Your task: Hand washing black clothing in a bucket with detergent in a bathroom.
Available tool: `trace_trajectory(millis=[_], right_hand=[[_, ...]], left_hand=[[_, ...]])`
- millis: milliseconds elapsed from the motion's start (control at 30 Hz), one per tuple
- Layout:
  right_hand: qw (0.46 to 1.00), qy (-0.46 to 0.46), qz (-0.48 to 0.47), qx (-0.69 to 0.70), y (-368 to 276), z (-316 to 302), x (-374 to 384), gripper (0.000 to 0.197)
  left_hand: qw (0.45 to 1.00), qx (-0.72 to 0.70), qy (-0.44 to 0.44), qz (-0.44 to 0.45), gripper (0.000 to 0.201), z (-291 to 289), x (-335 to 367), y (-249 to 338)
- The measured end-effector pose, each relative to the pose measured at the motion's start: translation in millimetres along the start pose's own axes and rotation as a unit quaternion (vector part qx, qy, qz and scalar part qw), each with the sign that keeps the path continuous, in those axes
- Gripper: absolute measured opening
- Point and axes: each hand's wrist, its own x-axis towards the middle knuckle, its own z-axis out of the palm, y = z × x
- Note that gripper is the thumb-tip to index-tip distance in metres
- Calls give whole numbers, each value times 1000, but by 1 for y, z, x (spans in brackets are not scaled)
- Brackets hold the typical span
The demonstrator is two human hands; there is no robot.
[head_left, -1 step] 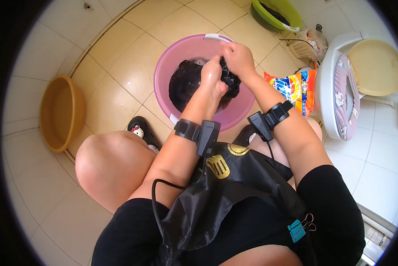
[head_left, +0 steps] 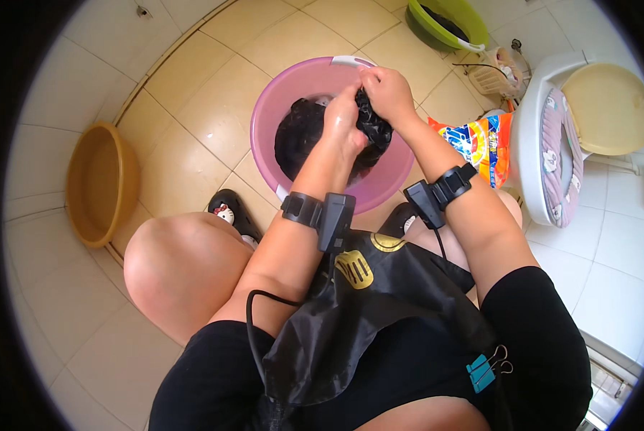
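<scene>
A pink washbasin (head_left: 264, 122) stands on the floor in front of me, with wet black cloth (head_left: 298, 140) in water inside it. Over its right half, both my hands grip a bunched part of the black cloth (head_left: 374, 123). My left hand (head_left: 342, 118) is closed on it from the left, wet, with the thumb side up. Close against it, my right hand (head_left: 388, 93) is wrapped round the upper end near the basin's far rim. The fingertips of both hands are partly hidden. Black straps with small boxes sit on both forearms.
An orange bag of what looks like detergent (head_left: 498, 147) stands right of the basin, beside a toilet (head_left: 530, 158) with a padded seat. A tan tub (head_left: 132, 179) leans by the left wall. A green basin (head_left: 426, 32) with dark contents is at the far right. My knees flank the pink basin.
</scene>
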Motion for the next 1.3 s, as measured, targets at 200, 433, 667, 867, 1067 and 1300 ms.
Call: trace_trajectory(millis=[200,433,667,867,1067,1300], right_hand=[[959,-114,43,255,-1,-17,2,32],[962,-179,27,205,-3,-19,-10,30],[969,-12,-240,-62,-34,7,-34,22],[995,-48,-18,-91,-15,8,-17,26],[960,-65,-269,-45,-71,35,-61,26],[994,-16,-18,-106,-12,18,-22,27]], left_hand=[[984,-143,-101,43,18,-37,30,52],[984,-99,-111,96,24,-45,39,45],[990,-114,-37,68,21,-54,57,22],[999,-39,-20,-19,30,-27,42,-20],[975,-105,-179,-78,23,-91,61,5],[999,-19,13,33,23,-29,29,-11]])
